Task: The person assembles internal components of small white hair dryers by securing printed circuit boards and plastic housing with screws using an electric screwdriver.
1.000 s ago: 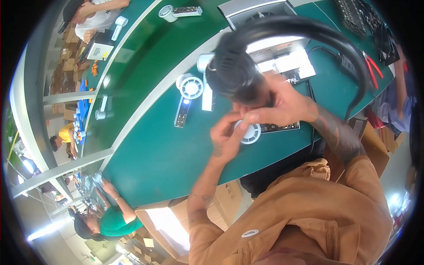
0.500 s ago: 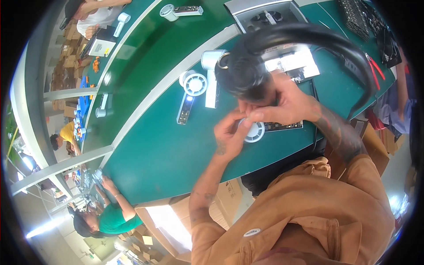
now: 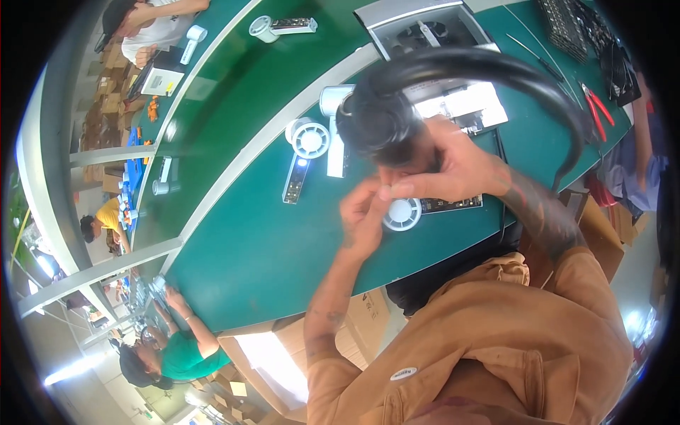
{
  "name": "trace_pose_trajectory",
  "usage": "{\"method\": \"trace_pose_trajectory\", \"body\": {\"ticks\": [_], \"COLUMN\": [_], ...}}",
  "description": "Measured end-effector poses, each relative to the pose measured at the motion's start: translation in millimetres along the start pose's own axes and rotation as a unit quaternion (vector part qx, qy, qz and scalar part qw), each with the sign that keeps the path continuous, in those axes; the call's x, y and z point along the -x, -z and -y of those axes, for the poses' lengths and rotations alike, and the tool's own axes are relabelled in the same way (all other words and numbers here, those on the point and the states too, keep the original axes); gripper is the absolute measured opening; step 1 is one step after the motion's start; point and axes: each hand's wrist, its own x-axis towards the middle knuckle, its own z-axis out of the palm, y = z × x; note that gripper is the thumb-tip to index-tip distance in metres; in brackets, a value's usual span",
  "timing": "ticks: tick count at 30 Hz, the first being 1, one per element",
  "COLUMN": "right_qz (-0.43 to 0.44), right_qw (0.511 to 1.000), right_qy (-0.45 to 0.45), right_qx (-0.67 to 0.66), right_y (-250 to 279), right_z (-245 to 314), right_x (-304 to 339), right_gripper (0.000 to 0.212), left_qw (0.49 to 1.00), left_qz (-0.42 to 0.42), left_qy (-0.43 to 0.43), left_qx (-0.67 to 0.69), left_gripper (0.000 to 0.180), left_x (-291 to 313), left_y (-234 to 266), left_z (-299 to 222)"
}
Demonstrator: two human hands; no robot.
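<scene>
My right hand is closed round the lower end of a black cylindrical tool with a thick, curved black cable or hose; the tool's tip is hidden. Close against it, my left hand has its thumb and fingers pinched together, and what is between them cannot be made out. Just below my fingers lies a handheld fan's round white head, with its opened handle and dark circuit board stretching right. Another opened fan, its board lit, lies to the left beside a white fan.
Behind the tool stand a grey box and a bright white panel. Red-handled pliers lie at the right. Across the metal rail, an opened fan rests on the green surface. A cardboard box stands below the near edge; co-workers sit at left.
Both hands and the tool have shifted slightly up and left, uncovering more of the fan head beneath my fingers. The view has drifted a little.
</scene>
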Motion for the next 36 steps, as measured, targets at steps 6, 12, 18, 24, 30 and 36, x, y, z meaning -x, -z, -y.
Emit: {"method": "trace_pose_trajectory", "body": {"ticks": [6, 12, 18, 24, 30, 36], "right_qz": [0.005, 0.008, -0.001, -0.009, 0.001, -0.01], "right_qw": [0.996, 1.0, 1.0, 0.999, 1.0, 1.0], "right_qy": [-0.082, -0.016, 0.027, 0.048, 0.023, 0.012], "right_qx": [-0.031, -0.024, 0.007, 0.003, 0.011, -0.012], "right_y": [-3.4, -3.6, -1.1, -5.4, -4.2, -6.1], "right_z": [8.8, -5.3, -5.1, -11.0, -6.9, -12.0], "right_x": [-1.9, 0.2, -0.6, 0.3, 0.9, 2.1], "right_gripper": [0.015, 0.039, 0.043, 0.045, 0.047, 0.049], "left_qw": [0.989, 0.992, 0.993, 0.991, 0.99, 0.986], "left_qz": [0.036, 0.036, 0.048, 0.044, 0.038, 0.023], "left_qy": [0.102, 0.086, 0.075, 0.098, 0.11, 0.126], "left_qx": [0.101, 0.08, 0.075, 0.08, 0.084, 0.104], "left_gripper": [0.049, 0.054, 0.054, 0.053, 0.052, 0.052], "left_x": [4.0, -1.3, -1.1, 1.2, 2.6, 2.2], "left_y": [18.5, 11.6, 11.0, 14.7, 14.6, 11.5], "left_z": [6.4, 4.3, 2.9, 6.4, 3.7, 2.9]}}
